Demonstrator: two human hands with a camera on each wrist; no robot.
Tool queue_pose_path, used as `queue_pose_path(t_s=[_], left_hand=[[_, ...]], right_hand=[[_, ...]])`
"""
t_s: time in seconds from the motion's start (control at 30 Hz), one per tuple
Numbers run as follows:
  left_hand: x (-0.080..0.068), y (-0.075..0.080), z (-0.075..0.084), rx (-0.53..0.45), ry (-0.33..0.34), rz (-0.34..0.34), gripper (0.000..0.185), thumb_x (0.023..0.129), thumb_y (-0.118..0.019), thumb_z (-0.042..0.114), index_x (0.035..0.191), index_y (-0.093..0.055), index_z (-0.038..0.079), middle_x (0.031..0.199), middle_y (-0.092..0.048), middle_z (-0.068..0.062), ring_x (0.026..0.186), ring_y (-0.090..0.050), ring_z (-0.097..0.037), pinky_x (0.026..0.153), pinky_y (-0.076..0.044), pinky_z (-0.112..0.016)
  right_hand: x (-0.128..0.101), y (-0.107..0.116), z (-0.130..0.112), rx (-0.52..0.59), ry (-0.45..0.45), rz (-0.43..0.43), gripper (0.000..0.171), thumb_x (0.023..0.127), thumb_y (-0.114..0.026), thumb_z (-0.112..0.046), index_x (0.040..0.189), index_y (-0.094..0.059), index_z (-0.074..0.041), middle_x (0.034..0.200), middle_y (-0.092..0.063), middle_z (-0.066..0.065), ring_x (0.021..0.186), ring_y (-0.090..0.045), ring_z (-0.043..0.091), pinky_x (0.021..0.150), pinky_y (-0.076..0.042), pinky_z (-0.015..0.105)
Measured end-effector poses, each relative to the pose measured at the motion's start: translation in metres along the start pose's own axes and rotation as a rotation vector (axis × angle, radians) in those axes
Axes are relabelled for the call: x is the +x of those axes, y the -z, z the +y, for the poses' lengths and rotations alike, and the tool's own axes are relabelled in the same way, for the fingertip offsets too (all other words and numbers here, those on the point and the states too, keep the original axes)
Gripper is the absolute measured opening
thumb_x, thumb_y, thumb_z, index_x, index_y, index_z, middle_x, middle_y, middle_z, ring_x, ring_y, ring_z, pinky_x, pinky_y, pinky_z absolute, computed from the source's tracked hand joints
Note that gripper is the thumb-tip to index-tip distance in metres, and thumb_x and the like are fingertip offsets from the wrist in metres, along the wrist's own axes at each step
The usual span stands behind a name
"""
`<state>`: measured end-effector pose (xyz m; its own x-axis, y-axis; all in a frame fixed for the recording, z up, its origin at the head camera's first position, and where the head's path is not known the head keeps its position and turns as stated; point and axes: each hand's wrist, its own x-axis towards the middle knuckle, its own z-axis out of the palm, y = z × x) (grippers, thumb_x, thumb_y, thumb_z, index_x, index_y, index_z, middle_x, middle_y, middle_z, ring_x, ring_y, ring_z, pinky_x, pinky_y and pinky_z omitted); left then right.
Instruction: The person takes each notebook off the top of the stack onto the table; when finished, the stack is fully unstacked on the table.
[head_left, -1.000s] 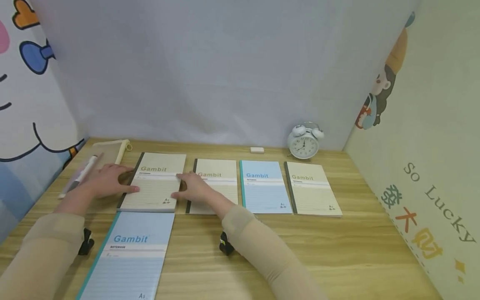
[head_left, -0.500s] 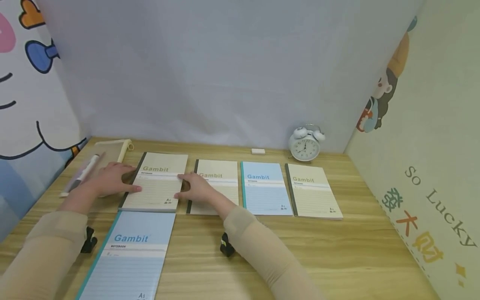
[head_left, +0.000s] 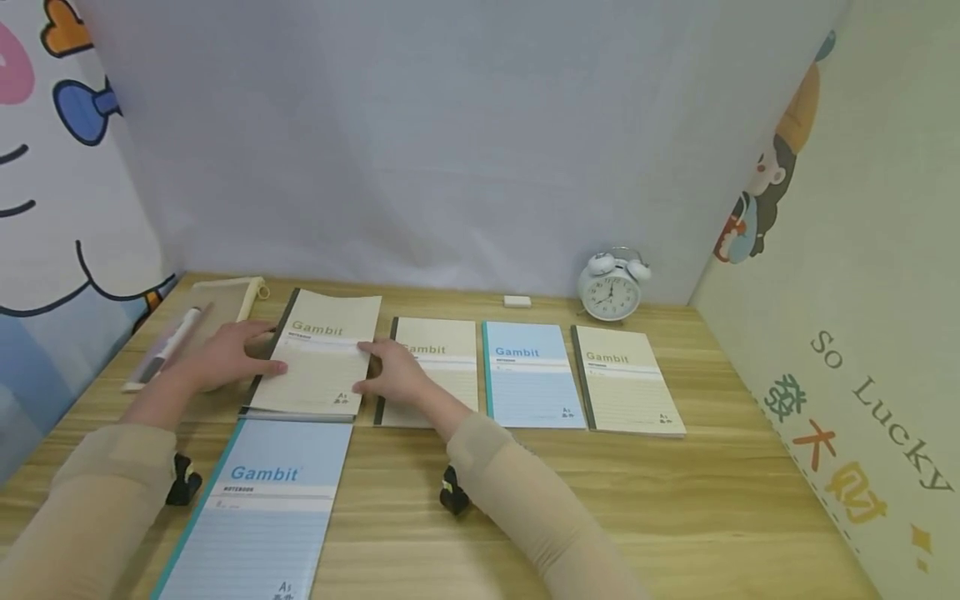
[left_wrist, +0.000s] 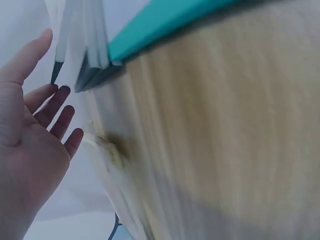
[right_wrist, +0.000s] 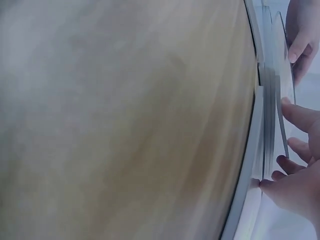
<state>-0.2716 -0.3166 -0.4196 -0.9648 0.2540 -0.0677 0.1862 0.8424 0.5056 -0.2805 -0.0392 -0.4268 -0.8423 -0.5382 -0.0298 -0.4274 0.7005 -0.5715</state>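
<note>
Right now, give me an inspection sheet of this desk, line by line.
Surface: wooden desk, light grain.
Job's things: beige notebook at the left end of the back row, its far edge raised above a stack beneath.
Clutter: three more notebooks in that row, beige, blue, beige; a large blue notebook in front; alarm clock; eraser; pouch with a pen.
Grippers: left hand holds the raised notebook's left edge; right hand holds its right edge.
Cables: nothing seen.
Surroundings: plain white backdrop, cartoon panels on both sides.
</note>
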Motion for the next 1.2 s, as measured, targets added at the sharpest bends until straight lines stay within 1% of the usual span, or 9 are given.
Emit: queue_pose_path(t_s=[0.13, 0.27, 0.33, 0.4, 0.57, 0.77, 0.97, 1.1, 1.2], left_hand=[[0.002, 0.006, 0.005, -0.060, -0.074, 0.033, 0.073, 0.086, -0.057, 0.036, 0.138, -0.025, -0.003, 0.117, -0.049, -0.027, 0.108, -0.045, -0.040, 0.086, -0.038, -0.054], [0.004, 0.013, 0.015, -0.038, -0.089, 0.040, 0.060, 0.091, -0.050, 0.025, 0.137, -0.026, -0.004, 0.113, -0.051, -0.029, 0.106, -0.048, -0.040, 0.087, -0.038, -0.053], [0.005, 0.016, 0.023, -0.025, -0.088, 0.043, 0.062, 0.091, -0.051, 0.025, 0.138, -0.024, -0.005, 0.112, -0.052, -0.028, 0.105, -0.049, -0.040, 0.086, -0.039, -0.052], [0.006, 0.019, 0.031, -0.025, -0.102, 0.048, 0.066, 0.090, -0.053, 0.025, 0.139, -0.021, -0.004, 0.108, -0.054, -0.025, 0.100, -0.052, -0.037, 0.084, -0.041, -0.050], [0.006, 0.022, 0.047, -0.051, -0.163, 0.080, 0.076, 0.087, -0.058, 0.025, 0.142, -0.010, 0.003, 0.093, -0.059, -0.011, 0.087, -0.055, -0.023, 0.078, -0.044, -0.040], [0.002, 0.029, 0.063, -0.099, -0.215, 0.060, 0.074, 0.086, -0.058, 0.028, 0.143, -0.014, 0.012, 0.092, -0.057, -0.007, 0.088, -0.054, -0.020, 0.080, -0.044, -0.041], [-0.002, 0.030, 0.078, -0.114, -0.220, 0.012, 0.074, 0.084, -0.060, 0.035, 0.142, -0.020, 0.013, 0.089, -0.058, -0.005, 0.087, -0.053, -0.018, 0.079, -0.044, -0.038], [-0.006, 0.029, 0.090, -0.127, -0.225, -0.015, 0.075, 0.082, -0.061, 0.037, 0.142, -0.022, 0.014, 0.084, -0.058, -0.001, 0.081, -0.052, -0.015, 0.074, -0.043, -0.032], [-0.009, 0.028, 0.101, -0.156, -0.243, -0.030, 0.075, 0.082, -0.063, 0.035, 0.141, -0.023, 0.013, 0.082, -0.058, -0.001, 0.080, -0.053, -0.014, 0.077, -0.043, -0.033]], right_hand=[[-0.001, 0.009, 0.000, 0.053, -0.027, 0.030, 0.068, 0.076, -0.070, -0.028, 0.135, -0.039, -0.018, 0.141, -0.034, 0.006, 0.127, -0.036, 0.019, 0.101, -0.032, 0.030], [-0.001, 0.019, 0.000, 0.141, -0.042, 0.070, 0.064, 0.076, -0.071, -0.019, 0.133, -0.043, -0.015, 0.136, -0.039, 0.006, 0.107, -0.053, 0.014, 0.082, -0.045, 0.020], [-0.002, 0.024, 0.001, 0.203, -0.053, 0.094, 0.062, 0.075, -0.071, -0.014, 0.132, -0.044, -0.015, 0.136, -0.039, 0.007, 0.092, -0.059, 0.011, 0.069, -0.047, 0.016], [-0.003, 0.030, 0.001, 0.266, -0.058, 0.115, 0.061, 0.076, -0.070, -0.009, 0.131, -0.045, -0.015, 0.139, -0.034, 0.009, 0.081, -0.061, 0.009, 0.062, -0.048, 0.015], [-0.010, 0.046, 0.003, 0.353, -0.063, 0.126, 0.062, 0.076, -0.068, -0.005, 0.132, -0.044, -0.016, 0.141, -0.030, 0.011, 0.065, -0.061, 0.009, 0.059, -0.052, 0.022], [-0.019, 0.067, 0.006, 0.356, -0.018, 0.110, 0.064, 0.076, -0.069, -0.007, 0.133, -0.042, -0.019, 0.141, -0.033, 0.003, 0.067, -0.062, 0.009, 0.061, -0.052, 0.024], [-0.034, 0.086, 0.010, 0.392, 0.005, 0.099, 0.056, 0.079, -0.067, -0.012, 0.130, -0.046, -0.022, 0.138, -0.036, -0.001, 0.073, -0.063, 0.009, 0.062, -0.052, 0.031], [-0.048, 0.099, 0.014, 0.385, 0.035, 0.059, 0.053, 0.081, -0.065, -0.015, 0.130, -0.046, -0.023, 0.138, -0.035, -0.003, 0.077, -0.063, 0.009, 0.061, -0.052, 0.030], [-0.060, 0.107, 0.017, 0.363, 0.056, 0.039, 0.054, 0.081, -0.065, -0.017, 0.131, -0.045, -0.024, 0.139, -0.035, -0.004, 0.080, -0.063, 0.009, 0.062, -0.052, 0.029]])
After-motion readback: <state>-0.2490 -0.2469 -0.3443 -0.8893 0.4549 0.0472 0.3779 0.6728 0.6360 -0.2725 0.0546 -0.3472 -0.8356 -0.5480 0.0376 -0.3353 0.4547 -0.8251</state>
